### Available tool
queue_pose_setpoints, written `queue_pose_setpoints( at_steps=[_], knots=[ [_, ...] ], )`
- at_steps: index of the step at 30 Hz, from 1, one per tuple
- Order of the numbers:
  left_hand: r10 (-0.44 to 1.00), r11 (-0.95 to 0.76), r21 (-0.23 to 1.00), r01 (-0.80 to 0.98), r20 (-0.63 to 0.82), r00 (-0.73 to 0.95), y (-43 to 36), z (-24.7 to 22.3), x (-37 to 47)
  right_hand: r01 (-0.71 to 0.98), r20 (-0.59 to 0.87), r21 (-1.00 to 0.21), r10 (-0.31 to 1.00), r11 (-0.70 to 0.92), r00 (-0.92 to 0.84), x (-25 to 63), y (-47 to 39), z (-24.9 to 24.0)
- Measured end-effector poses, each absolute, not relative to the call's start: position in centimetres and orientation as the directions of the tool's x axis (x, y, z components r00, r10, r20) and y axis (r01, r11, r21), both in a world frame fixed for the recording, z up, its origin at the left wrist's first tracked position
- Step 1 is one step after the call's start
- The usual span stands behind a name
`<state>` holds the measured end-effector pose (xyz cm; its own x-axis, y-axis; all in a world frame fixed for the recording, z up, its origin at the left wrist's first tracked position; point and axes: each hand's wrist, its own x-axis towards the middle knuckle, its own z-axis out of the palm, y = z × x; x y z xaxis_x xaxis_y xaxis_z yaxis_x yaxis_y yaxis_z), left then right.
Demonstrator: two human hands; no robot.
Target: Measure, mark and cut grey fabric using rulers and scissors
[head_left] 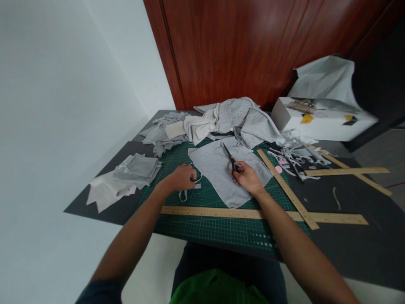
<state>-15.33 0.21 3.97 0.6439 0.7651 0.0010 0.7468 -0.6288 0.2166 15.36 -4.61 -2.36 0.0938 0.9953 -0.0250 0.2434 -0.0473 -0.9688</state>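
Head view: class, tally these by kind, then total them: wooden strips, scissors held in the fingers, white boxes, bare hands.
Wooden strips: 4
Held scissors: 1
White box: 1
Bare hands: 2
Total: 8

Room lies open between left hand (183, 177) and right hand (247, 179); heaped cloth (236, 115) blocks the far side.
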Motion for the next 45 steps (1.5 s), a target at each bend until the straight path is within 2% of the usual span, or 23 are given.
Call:
queue_pose_setpoints(
  at_steps=[3,5,12,15,18,23,29,45],
  knots=[
    [0.817,-0.574,0.267,0.774,0.238,0.524,1.4,4.4,-13.8,0.263,-0.01,-0.964,0.996,-0.033,0.087,15.3,-4.6,-2.4],
    [0.841,-0.529,0.264,0.806,0.291,0.456,2.1,4.0,-12.9,0.258,-0.011,-0.966,0.996,-0.034,0.089,15.3,-4.7,-2.1],
    [0.865,-0.495,0.268,0.826,0.242,0.44,2.4,0.9,-14.0,0.037,-0.171,-0.984,0.985,-0.172,0.039,14.8,-6.6,1.5],
    [0.864,-0.5,0.284,0.818,0.238,0.444,2.4,0.6,-14.5,-0.124,-0.257,-0.958,0.966,-0.259,-0.029,14.0,-8.0,3.6],
    [0.866,-0.496,0.288,0.819,0.235,0.442,2.3,0.6,-14.4,-0.2,-0.332,-0.915,0.936,-0.35,-0.119,13.2,-9.8,5.2],
    [0.879,-0.468,0.304,0.829,0.258,0.402,1.4,0.5,-14.2,-0.188,-0.404,-0.869,0.876,-0.458,-0.265,12.8,-12.9,6.3],
    [0.881,-0.469,0.363,0.805,0.265,0.393,0.7,0.2,-14.2,-0.116,-0.494,-0.829,0.814,-0.547,-0.305,12.2,-15.2,6.4],
    [0.883,-0.456,0.438,0.775,0.333,0.331,0.3,-0.9,-14.7,-0.148,-0.462,-0.85,0.85,-0.506,-0.254,9.6,-14.3,3.8]
  ],
)
